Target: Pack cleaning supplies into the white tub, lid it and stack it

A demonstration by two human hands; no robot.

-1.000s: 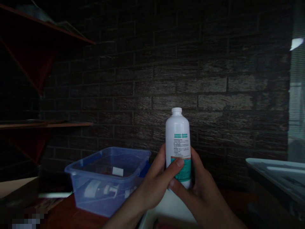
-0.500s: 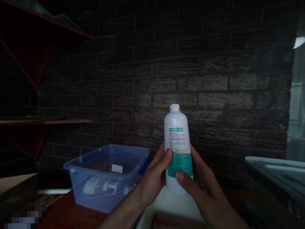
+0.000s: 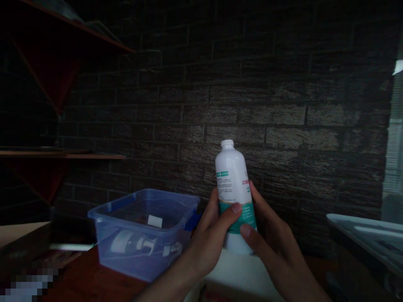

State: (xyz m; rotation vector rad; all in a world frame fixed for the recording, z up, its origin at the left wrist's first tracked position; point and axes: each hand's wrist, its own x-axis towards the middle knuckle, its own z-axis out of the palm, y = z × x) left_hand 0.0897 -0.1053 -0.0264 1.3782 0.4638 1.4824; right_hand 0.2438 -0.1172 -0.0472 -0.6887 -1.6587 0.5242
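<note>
A white plastic bottle (image 3: 232, 178) with a white cap and a teal band on its label stands upright in front of me, lifted clear of the surface. Both hands are wrapped round its lower half. My left hand (image 3: 211, 237) grips it from the left with the thumb across the teal band. My right hand (image 3: 271, 247) holds it from the right, thumb pressed on the label's lower edge. The bottle's base is partly hidden behind my fingers.
A translucent blue plastic tub (image 3: 142, 232) with pump bottles lying inside sits on the reddish table (image 3: 83, 283) at the left. A white surface (image 3: 242, 277) lies under my hands. Red shelves (image 3: 63, 156) hang at the left, a grey tray (image 3: 367, 237) at the right, a dark brick wall behind.
The bottle has turned in my hands, so red print on the label now shows at its right side. My left thumb has shifted back across the teal band.
</note>
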